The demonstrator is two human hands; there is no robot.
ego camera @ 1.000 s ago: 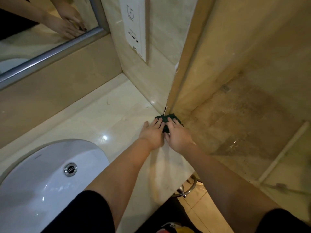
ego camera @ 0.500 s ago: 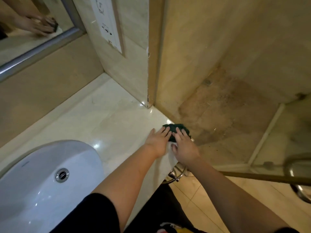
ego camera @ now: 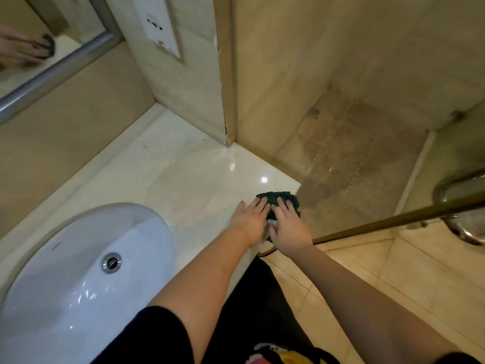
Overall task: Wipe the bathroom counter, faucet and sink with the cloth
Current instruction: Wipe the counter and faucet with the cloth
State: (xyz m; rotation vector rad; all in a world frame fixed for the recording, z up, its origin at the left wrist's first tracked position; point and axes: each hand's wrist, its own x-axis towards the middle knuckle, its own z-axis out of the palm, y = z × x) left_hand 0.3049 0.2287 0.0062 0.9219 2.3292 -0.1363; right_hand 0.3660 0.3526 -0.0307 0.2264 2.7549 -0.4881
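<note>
Pulled back from the wall corner, the dark green cloth (ego camera: 278,198) now sits at the front right corner of the table (ego camera: 183,166), well apart from the white sink (ego camera: 78,279) at left. On it the left hand (ego camera: 249,219) lies flat, fingers straight and pressing its left part; the right hand (ego camera: 288,228) presses beside it, equally flat, nothing curled round it. It looks soft, light and limp, so it will likely bunch; flat palms over the middle suit it.
</note>
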